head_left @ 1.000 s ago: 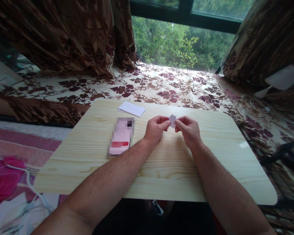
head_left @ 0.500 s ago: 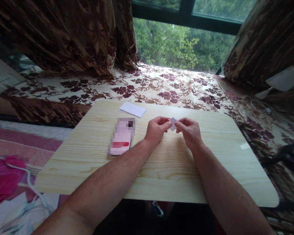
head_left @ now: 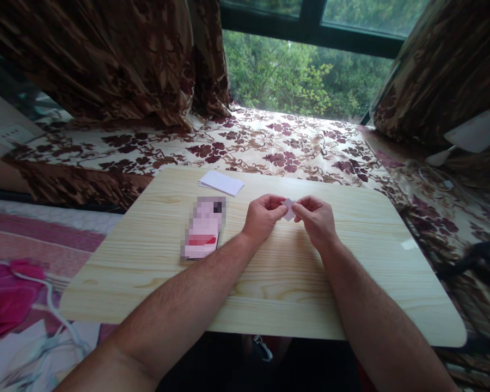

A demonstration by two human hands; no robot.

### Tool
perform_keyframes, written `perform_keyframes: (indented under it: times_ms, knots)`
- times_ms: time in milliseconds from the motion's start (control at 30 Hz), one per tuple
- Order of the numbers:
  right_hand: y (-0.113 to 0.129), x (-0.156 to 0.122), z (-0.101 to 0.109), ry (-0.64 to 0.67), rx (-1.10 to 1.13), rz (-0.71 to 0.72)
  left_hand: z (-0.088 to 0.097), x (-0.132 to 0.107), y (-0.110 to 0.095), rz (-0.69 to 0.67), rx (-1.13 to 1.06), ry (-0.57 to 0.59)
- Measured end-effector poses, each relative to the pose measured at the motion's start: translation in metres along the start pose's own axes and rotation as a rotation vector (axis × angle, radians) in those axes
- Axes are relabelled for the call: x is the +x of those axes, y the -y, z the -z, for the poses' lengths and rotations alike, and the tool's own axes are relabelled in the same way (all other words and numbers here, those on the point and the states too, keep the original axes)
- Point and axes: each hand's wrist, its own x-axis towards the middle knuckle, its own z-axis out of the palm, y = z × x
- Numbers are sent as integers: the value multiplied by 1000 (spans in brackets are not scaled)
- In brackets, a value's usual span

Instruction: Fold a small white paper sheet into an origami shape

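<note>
A small folded piece of white paper (head_left: 288, 209) is pinched between both my hands just above the middle of a light wooden table (head_left: 269, 283). My left hand (head_left: 262, 216) grips its left side with closed fingers. My right hand (head_left: 316, 219) pinches the right side, fingers curled. Most of the paper is hidden by my fingertips.
A phone (head_left: 203, 228) lies on the table left of my hands. A small stack of white paper sheets (head_left: 221, 182) sits near the table's far edge. Flowered bedding (head_left: 269, 144), brown curtains and a window lie beyond. Pink cloth and white cables are at the lower left.
My hands have kept the paper pinched and shifted very slightly; less of the paper shows between the fingertips now.
</note>
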Motion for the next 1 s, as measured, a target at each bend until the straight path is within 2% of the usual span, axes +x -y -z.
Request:
perform_keyframes:
  times_ms: [133, 300, 533, 833, 1000]
  knots:
    - [0, 1, 0, -22, 39, -17, 0, 0, 2, 3, 16, 33]
    - [0, 1, 1, 43, 30, -24, 2, 0, 4, 3, 22, 54]
    - [1, 0, 1, 39, -1, -3, 3, -1, 2, 14, 148, 75]
    - [3, -1, 3, 172, -21, -24, 4, -2, -2, 20, 116, 136]
    - [6, -2, 3, 174, -62, -10, 5, -1, -1, 23, 123, 155]
